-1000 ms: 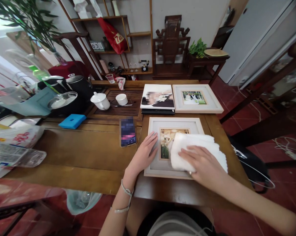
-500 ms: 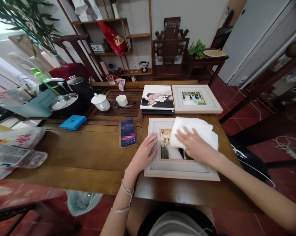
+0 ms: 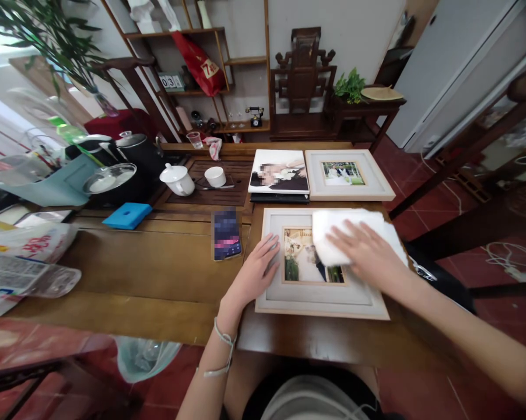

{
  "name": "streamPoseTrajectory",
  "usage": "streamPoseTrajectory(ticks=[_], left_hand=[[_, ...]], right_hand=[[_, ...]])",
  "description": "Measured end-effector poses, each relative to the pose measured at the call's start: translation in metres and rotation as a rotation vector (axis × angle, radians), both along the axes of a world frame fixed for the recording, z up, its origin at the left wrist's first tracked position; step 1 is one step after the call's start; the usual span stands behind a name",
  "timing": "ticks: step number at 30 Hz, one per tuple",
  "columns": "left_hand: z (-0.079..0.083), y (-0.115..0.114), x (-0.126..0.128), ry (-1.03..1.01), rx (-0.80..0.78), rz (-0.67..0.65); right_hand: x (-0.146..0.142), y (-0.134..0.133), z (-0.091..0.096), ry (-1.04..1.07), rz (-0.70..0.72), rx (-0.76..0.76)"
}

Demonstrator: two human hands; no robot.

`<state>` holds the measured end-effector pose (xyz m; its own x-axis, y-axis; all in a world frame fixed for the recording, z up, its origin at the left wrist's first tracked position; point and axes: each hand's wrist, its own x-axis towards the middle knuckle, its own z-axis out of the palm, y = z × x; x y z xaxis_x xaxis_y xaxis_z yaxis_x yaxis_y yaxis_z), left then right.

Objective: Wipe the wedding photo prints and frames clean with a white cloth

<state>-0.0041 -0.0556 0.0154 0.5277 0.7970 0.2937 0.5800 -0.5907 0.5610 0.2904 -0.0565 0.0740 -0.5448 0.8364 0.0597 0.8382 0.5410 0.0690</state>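
Right of the phone [image 3: 227,236], picture frame [image 3: 304,262] lies flat. Left hand [image 3: 258,268] spread on edge nearest phone, grasping nothing; right hand [image 3: 363,251] flat, fingers uncurled over white cloth [image 3: 333,220], farther from phone. Frame probably stiff, breakable: hold side rails. Cloth looks soft, light.

The left forearm [image 3: 211,364] rises from the bottom edge, leaning right to its wrist [image 3: 233,304]; the left hand [image 3: 255,268] lies palm down, fingers extended, thumb set apart. The right forearm [image 3: 459,331] slants in from the lower right, and the right hand [image 3: 368,252] is palm down and flat, its fingers spread and pointing leftward and forward.
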Motion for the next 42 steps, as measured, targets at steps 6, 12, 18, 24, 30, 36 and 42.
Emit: streamPoseTrajectory(ticks=[6, 12, 18, 24, 30, 36, 42], left_hand=[[-0.002, 0.0, 0.0, -0.029, 0.013, 0.003], [-0.001, 0.0, 0.001, -0.016, 0.009, 0.017], [0.001, 0.0, 0.001, 0.02, -0.003, 0.025], [0.001, 0.0, 0.001, 0.017, -0.006, 0.019], [0.001, 0.001, 0.001, -0.003, -0.009, 0.014], [0.001, 0.002, 0.002, -0.003, -0.009, 0.016], [0.002, 0.003, 0.002, 0.033, -0.024, 0.035]], right_hand=[[-0.004, 0.048, -0.01, -0.044, -0.105, 0.142], [-0.031, -0.034, -0.007, -0.066, -0.01, -0.078], [-0.027, -0.09, 0.009, 0.107, 0.223, -0.302], [0.014, -0.008, -0.007, 0.124, 0.006, 0.071], [0.013, 0.051, -0.01, 0.084, -0.072, 0.33], [-0.025, 0.017, -0.015, -0.017, -0.019, 0.117], [-0.034, -0.059, -0.002, 0.137, 0.185, -0.208]])
